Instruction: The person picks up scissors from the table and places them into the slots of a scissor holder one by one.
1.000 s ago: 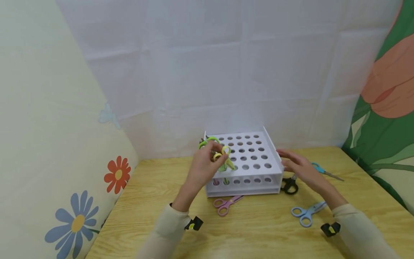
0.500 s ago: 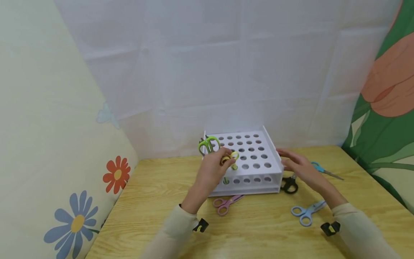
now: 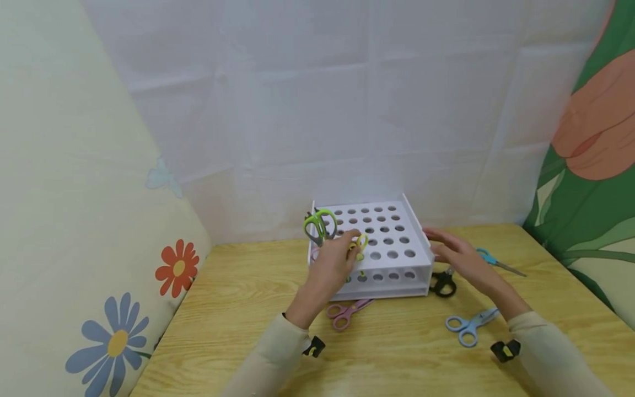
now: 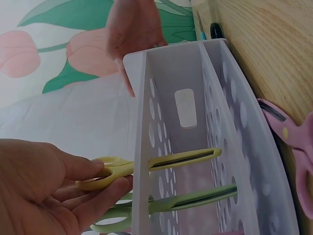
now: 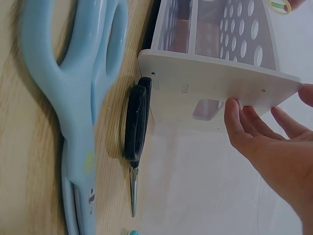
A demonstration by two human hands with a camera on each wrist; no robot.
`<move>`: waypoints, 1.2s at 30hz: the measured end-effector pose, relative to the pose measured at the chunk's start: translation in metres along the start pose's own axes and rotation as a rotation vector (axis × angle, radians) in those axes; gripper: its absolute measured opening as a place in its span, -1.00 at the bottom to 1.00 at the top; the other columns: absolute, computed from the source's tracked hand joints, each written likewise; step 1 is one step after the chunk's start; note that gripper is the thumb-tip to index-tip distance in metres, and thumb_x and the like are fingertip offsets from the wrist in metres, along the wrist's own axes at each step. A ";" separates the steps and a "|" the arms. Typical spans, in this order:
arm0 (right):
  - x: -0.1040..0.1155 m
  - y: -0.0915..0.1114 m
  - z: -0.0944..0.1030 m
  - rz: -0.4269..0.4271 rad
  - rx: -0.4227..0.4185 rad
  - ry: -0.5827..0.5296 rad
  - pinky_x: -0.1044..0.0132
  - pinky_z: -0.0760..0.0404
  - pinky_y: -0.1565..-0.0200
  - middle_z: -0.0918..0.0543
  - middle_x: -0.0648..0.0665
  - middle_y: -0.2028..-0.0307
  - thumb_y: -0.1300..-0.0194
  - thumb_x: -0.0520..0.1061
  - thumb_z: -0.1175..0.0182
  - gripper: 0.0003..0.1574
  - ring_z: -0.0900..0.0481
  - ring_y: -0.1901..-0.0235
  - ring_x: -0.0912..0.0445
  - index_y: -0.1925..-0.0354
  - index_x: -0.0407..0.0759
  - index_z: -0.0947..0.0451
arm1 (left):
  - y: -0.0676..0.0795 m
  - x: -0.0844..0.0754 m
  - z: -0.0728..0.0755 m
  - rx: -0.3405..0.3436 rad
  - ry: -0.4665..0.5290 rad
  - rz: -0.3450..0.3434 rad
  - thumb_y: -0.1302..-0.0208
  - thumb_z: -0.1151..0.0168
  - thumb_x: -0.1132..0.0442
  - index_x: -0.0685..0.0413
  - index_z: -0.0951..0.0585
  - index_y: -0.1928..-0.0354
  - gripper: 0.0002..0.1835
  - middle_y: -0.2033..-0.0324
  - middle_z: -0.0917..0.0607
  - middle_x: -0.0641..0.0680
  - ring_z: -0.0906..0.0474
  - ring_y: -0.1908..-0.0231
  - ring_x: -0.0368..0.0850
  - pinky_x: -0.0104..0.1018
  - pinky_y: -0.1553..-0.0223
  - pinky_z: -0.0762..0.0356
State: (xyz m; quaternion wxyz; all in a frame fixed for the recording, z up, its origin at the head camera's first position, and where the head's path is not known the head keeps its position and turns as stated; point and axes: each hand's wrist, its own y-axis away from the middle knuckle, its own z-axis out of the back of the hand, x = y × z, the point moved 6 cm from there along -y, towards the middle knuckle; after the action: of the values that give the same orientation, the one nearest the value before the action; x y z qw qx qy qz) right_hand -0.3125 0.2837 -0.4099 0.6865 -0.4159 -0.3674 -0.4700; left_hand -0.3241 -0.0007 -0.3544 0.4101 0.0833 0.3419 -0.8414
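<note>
My left hand [image 4: 44, 191] pinches the yellow plastic scissors [image 4: 183, 159]. A second ago they were above the smooth white rack [image 5: 186, 68]; now their long, thin blades poke down through its round hole. My right hand [image 3: 463, 262] touches the rack's flat side, fingers a little apart. Black-handled scissors [image 5: 138, 122] lie near it.

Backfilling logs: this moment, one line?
left hand: pinches yellow scissors, blades through rack top; right hand: touches rack side; pink scissors: on table
</note>
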 end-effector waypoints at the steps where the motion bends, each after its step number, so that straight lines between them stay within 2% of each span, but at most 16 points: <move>1: 0.000 0.000 0.000 0.001 0.000 0.000 0.01 -0.56 -0.14 -0.24 -0.26 -0.49 -0.63 0.09 0.02 -0.27 -0.37 -0.32 -0.25 -0.57 -0.16 -0.13 | 0.000 0.000 -0.001 -0.001 0.001 -0.006 -0.40 -0.32 0.32 0.11 -0.59 -0.19 -0.65 0.28 -0.78 0.13 -0.58 0.54 -0.25 -0.47 0.59 -0.48; 8: 0.001 0.000 0.000 0.009 0.006 -0.008 -0.04 -0.55 -0.16 -0.24 -0.26 -0.49 -0.64 0.07 0.03 -0.29 -0.36 -0.33 -0.24 -0.57 -0.15 -0.14 | 0.001 0.000 -0.006 0.001 -0.016 -0.030 -0.40 -0.31 0.34 0.14 -0.60 -0.18 -0.66 0.27 -0.78 0.16 -0.48 0.64 -0.30 -0.49 0.67 -0.42; 15: 0.002 0.000 -0.001 0.012 0.007 -0.011 0.10 -0.58 -0.12 -0.24 -0.25 -0.49 -0.63 0.07 0.02 -0.29 -0.37 -0.32 -0.24 -0.57 -0.15 -0.14 | 0.002 0.002 -0.008 0.010 -0.044 -0.023 -0.41 -0.30 0.33 0.13 -0.62 -0.16 -0.69 0.25 -0.78 0.13 -0.45 0.65 -0.33 -0.49 0.67 -0.41; 23: 0.001 0.000 -0.002 0.002 0.003 -0.004 0.02 -0.57 -0.14 -0.24 -0.26 -0.49 -0.63 0.07 0.02 -0.29 -0.38 -0.31 -0.24 -0.57 -0.14 -0.14 | 0.003 -0.001 -0.006 0.046 -0.080 -0.024 -0.42 -0.29 0.34 0.13 -0.60 -0.18 -0.67 0.23 -0.77 0.11 -0.48 0.57 -0.30 -0.48 0.61 -0.42; 27: 0.002 0.001 -0.002 0.003 0.002 -0.010 -0.10 -0.54 -0.16 -0.24 -0.26 -0.49 -0.63 0.07 0.01 -0.29 -0.39 -0.31 -0.25 -0.57 -0.14 -0.15 | 0.003 -0.002 -0.005 0.041 -0.077 -0.011 -0.42 -0.28 0.33 0.15 -0.60 -0.18 -0.67 0.19 -0.77 0.12 -0.48 0.58 -0.33 -0.52 0.63 -0.41; 30: 0.002 0.001 -0.002 0.003 0.002 -0.009 -0.12 -0.53 -0.16 -0.24 -0.26 -0.49 -0.63 0.07 0.01 -0.29 -0.39 -0.31 -0.24 -0.57 -0.14 -0.15 | 0.004 -0.002 -0.003 0.032 -0.058 -0.005 -0.42 -0.27 0.32 0.18 -0.60 -0.18 -0.67 0.16 -0.77 0.15 -0.46 0.61 -0.36 -0.53 0.64 -0.41; 32: 0.002 0.001 -0.002 0.002 0.003 -0.008 -0.11 -0.53 -0.16 -0.24 -0.26 -0.49 -0.63 0.07 0.02 -0.29 -0.39 -0.31 -0.25 -0.57 -0.14 -0.14 | 0.004 -0.003 -0.001 0.025 -0.042 -0.007 -0.43 -0.26 0.31 0.19 -0.59 -0.19 -0.66 0.13 -0.76 0.16 -0.48 0.61 -0.32 -0.51 0.62 -0.44; 36: 0.002 0.001 -0.002 -0.002 0.003 -0.010 -0.14 -0.52 -0.17 -0.24 -0.27 -0.49 -0.63 0.07 0.02 -0.29 -0.38 -0.31 -0.25 -0.57 -0.15 -0.14 | 0.005 -0.005 0.006 0.010 -0.013 -0.015 -0.44 -0.24 0.29 0.19 -0.59 -0.19 -0.67 0.07 -0.74 0.15 -0.60 0.41 -0.21 -0.43 0.42 -0.57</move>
State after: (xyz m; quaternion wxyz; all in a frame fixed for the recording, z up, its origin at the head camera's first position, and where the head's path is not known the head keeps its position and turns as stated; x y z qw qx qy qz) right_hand -0.3107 0.2816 -0.4086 0.6848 -0.4169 -0.3719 -0.4679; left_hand -0.3167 -0.0036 -0.3503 0.4058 0.0773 0.3356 -0.8466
